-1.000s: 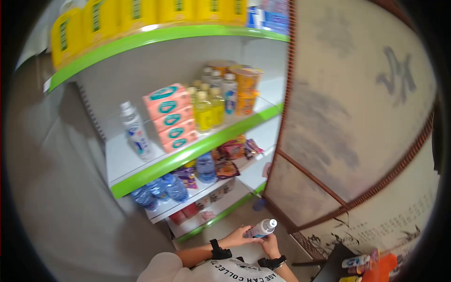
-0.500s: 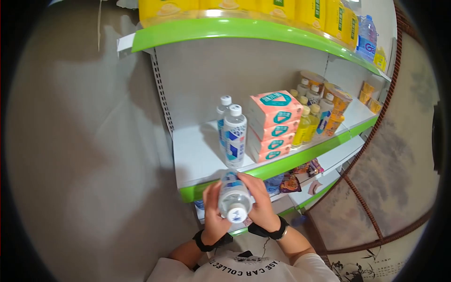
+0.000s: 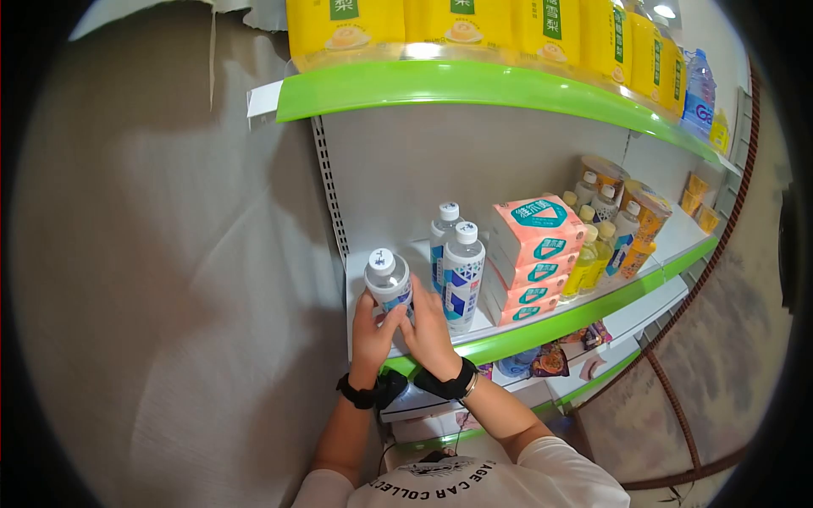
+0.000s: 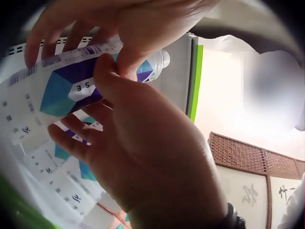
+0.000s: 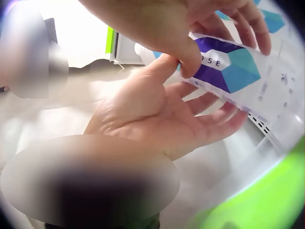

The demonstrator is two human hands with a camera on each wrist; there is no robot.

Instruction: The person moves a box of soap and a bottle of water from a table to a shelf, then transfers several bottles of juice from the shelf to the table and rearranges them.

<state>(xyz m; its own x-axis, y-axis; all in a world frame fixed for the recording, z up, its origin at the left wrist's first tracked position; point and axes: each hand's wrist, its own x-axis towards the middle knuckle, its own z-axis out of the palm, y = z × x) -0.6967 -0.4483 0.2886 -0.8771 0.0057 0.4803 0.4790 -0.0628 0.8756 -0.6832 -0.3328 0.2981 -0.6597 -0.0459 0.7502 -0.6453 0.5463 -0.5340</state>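
Note:
A clear water bottle (image 3: 389, 286) with a white cap and a blue-and-purple patterned label is held by both hands over the left end of the middle shelf, cap up. My left hand (image 3: 373, 334) grips its left side, and my right hand (image 3: 430, 334) holds it from the right. In the left wrist view the thumbs lie across the label of the bottle (image 4: 71, 90), with fingers spread along both sides. Its base is hidden behind the hands in the head view. Just right of it stand two similar bottles (image 3: 462, 279), one behind the other.
Stacked pink tissue packs (image 3: 535, 254) stand right of the bottles, then yellow drink bottles (image 3: 603, 250) and snack tubs. A green-edged upper shelf (image 3: 474, 83) with yellow packs (image 3: 457, 25) overhangs. Grey cloth (image 3: 186, 279) hangs at the left; a folding screen (image 3: 720, 364) stands at the right.
Both hands have carried the bottle from in front of the shelf edge forward and left, beside the two standing bottles. Over the second, the head view has turned left toward the shelf.

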